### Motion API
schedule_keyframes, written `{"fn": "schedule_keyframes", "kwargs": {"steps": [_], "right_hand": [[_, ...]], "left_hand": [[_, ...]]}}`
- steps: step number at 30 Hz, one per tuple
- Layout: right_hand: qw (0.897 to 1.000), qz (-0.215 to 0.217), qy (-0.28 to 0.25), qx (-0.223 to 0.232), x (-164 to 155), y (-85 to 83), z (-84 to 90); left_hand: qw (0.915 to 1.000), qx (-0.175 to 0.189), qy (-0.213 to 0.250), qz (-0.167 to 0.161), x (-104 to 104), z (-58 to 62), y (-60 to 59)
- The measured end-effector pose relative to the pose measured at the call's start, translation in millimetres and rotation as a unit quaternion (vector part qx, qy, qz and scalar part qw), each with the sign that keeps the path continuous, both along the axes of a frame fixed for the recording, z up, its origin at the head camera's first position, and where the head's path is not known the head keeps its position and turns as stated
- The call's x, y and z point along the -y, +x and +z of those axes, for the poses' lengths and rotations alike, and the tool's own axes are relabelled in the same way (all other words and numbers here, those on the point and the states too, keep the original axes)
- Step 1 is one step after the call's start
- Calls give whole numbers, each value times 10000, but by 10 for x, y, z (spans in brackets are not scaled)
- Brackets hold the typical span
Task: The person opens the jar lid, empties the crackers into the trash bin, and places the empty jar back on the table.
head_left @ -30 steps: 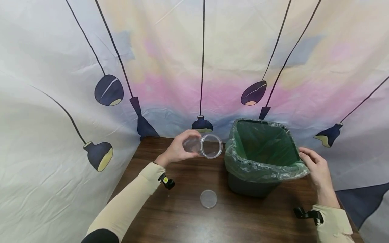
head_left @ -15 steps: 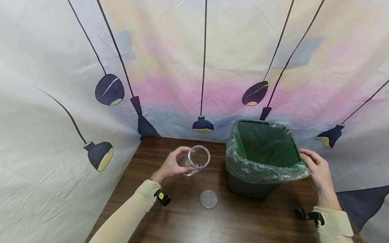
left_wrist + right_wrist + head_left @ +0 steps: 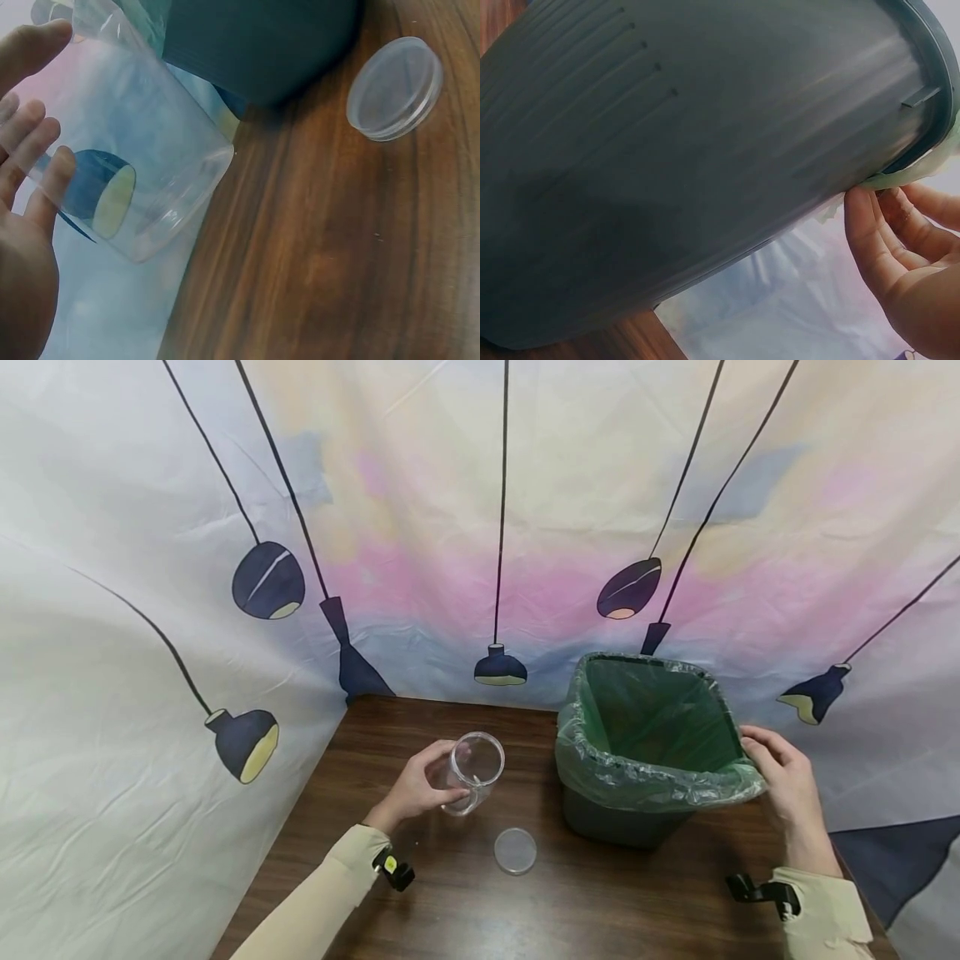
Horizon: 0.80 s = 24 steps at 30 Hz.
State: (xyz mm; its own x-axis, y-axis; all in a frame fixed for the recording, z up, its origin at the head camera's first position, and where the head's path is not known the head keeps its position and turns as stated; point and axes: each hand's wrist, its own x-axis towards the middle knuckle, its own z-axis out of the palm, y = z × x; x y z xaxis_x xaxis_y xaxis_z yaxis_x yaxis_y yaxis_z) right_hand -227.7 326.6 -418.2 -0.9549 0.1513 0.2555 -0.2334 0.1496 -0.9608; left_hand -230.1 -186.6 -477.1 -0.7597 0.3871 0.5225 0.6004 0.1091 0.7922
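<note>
My left hand grips a clear plastic jar over the left part of the table, thumb on one side and fingers on the other. The jar's open mouth faces up and leans a little to the right. In the left wrist view, the see-through jar looks empty. A round clear lid lies flat on the wood just in front. To the right stands a dark grey bin lined with a green plastic bag. At its right rim, my right hand pinches the bag's edge, as the right wrist view also shows.
The brown wooden table carries these things. Directly behind it hangs a cloth backdrop printed with dark lamps, close to the back of the bin. Tiny specks lie on the wood near the lid.
My left hand has brought the jar down and to the left, away from the bin, and turned it from lying sideways to nearly upright. The right hand, bin and lid stay put.
</note>
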Motion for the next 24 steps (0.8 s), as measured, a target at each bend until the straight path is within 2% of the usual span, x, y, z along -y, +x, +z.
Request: {"fn": "schedule_keyframes", "kwargs": {"steps": [4, 16, 20, 23, 24], "right_hand": [[10000, 15, 37, -31, 8, 6, -1], [9999, 21, 131, 61, 5, 6, -14], [9997, -45, 213, 53, 3, 4, -18], [9997, -73, 214, 55, -2, 1, -14], [9997, -80, 205, 56, -4, 0, -13]], "left_hand": [[10000, 4, -87, 10, 31, -61, 82], [9991, 399, -86, 72, 88, -169, 228], [9986, 520, -110, 55, 144, -368, 192], [9989, 458, -67, 13, 178, -514, 156], [9989, 455, -53, 13, 178, -525, 161]]}}
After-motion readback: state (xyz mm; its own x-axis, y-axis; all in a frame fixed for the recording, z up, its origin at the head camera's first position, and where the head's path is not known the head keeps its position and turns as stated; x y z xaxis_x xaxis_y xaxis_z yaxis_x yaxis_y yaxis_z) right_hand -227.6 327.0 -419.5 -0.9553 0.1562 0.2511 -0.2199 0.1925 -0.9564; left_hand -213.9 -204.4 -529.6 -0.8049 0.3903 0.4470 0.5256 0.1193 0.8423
